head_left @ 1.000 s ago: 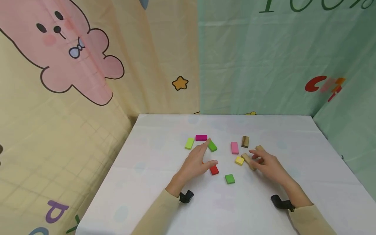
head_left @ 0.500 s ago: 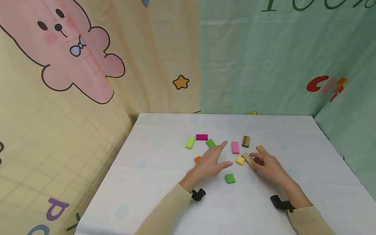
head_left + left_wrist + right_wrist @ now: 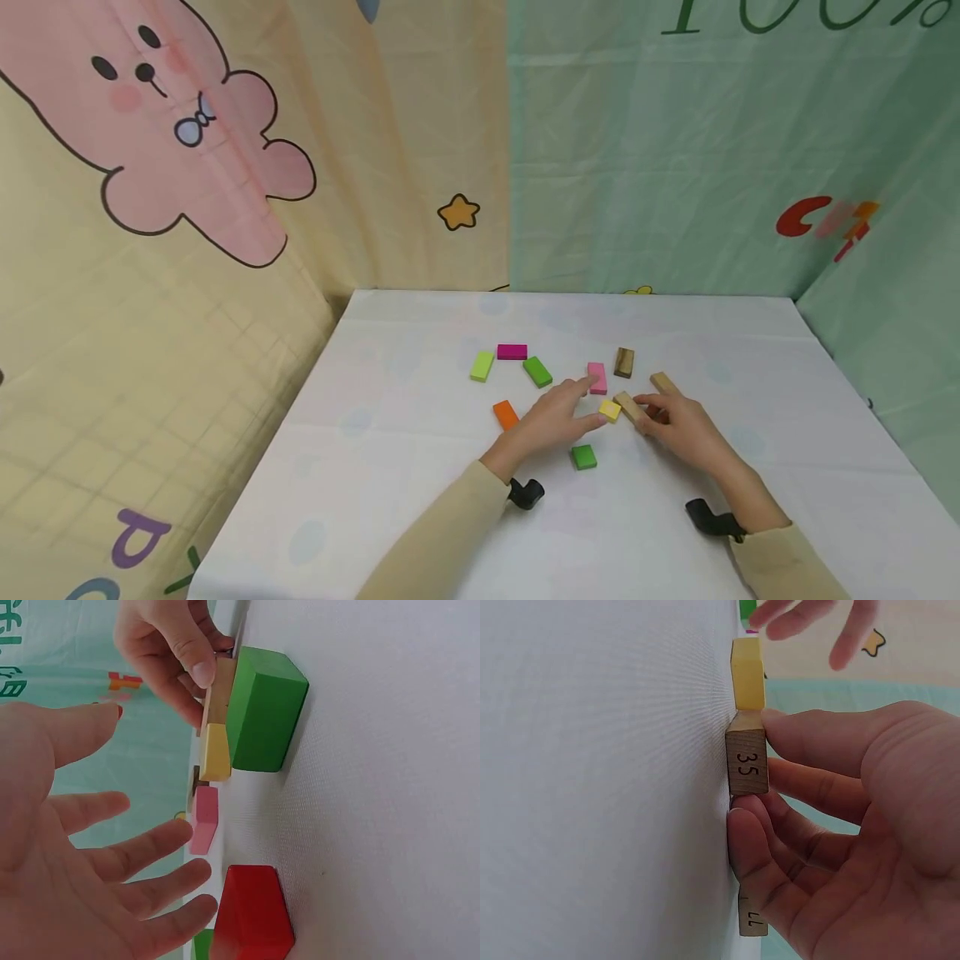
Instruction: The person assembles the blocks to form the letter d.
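My left hand (image 3: 551, 423) hovers with spread, fairly straight fingers beside the yellow block (image 3: 611, 410); its fingertips overlap the pink block (image 3: 597, 377) in the head view. Whether they touch either block I cannot tell. My right hand (image 3: 684, 427) pinches a plain wooden block (image 3: 747, 762), marked 35 on its end, between thumb and fingers. That block lies on the table, with one end close to the yellow block. Nearer to me lies a green block (image 3: 584, 457). The red block (image 3: 253, 915), hidden under my left hand from above, shows in the left wrist view.
Another wooden block (image 3: 664, 383) lies just beyond my right hand, and a darker brown one (image 3: 624, 362) farther back. On the left are orange (image 3: 506, 414), green (image 3: 537, 372), light green (image 3: 482, 366) and magenta (image 3: 512, 352) blocks. Printed cloth hangs behind the white table (image 3: 390, 500).
My left hand has moved right, from the red block toward the yellow and pink ones, uncovering the orange block. My right hand stays at the wooden block.
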A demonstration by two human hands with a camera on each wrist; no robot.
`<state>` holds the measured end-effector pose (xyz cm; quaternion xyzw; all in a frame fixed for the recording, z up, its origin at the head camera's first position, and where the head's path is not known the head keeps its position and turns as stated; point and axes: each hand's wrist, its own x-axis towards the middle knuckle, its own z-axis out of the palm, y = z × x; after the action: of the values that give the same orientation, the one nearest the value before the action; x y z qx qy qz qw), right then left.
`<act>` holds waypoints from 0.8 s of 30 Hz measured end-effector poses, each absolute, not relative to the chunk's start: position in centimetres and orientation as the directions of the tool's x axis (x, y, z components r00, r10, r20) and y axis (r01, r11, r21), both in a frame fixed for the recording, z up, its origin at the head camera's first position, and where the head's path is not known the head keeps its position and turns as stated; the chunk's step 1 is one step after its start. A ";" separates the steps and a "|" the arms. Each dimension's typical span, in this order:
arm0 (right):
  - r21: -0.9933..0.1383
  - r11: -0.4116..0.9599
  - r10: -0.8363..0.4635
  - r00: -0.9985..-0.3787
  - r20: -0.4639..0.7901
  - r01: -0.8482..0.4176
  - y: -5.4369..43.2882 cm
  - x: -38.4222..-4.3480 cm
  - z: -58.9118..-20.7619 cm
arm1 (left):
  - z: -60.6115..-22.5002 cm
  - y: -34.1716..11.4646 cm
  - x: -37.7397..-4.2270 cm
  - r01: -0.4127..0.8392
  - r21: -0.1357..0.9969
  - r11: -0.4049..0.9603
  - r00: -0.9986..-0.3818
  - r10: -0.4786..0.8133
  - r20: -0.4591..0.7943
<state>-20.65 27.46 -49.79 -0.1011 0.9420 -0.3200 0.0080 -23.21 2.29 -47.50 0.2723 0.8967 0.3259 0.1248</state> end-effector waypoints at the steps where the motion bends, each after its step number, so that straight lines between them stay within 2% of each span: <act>1: -0.604 0.775 -0.192 -0.980 0.050 -0.183 27.4 -20.6 -49.8 | -47.5 2.4 -23.3 0.411 0.653 0.636 -0.815 0.577 -0.048; 6: -0.604 0.775 -0.181 -0.981 0.070 -0.186 27.2 -20.5 -49.8 | -47.7 2.9 -23.6 0.417 0.668 0.616 -0.798 0.600 -0.055; 13: -0.599 0.779 -0.169 -0.982 0.085 -0.186 27.0 -20.5 -49.8 | -48.4 4.0 -24.1 0.382 0.662 0.645 -0.821 0.565 -0.076; 24: -0.594 0.779 -0.167 -0.979 0.113 -0.202 26.9 -20.3 -49.8 | -49.1 5.7 -24.2 0.379 0.524 0.763 -0.869 0.488 -0.082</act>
<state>-20.35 26.92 -49.78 -0.0977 0.9427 -0.3179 -0.0271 -24.23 5.66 -49.11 0.2322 0.9327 0.2543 0.1073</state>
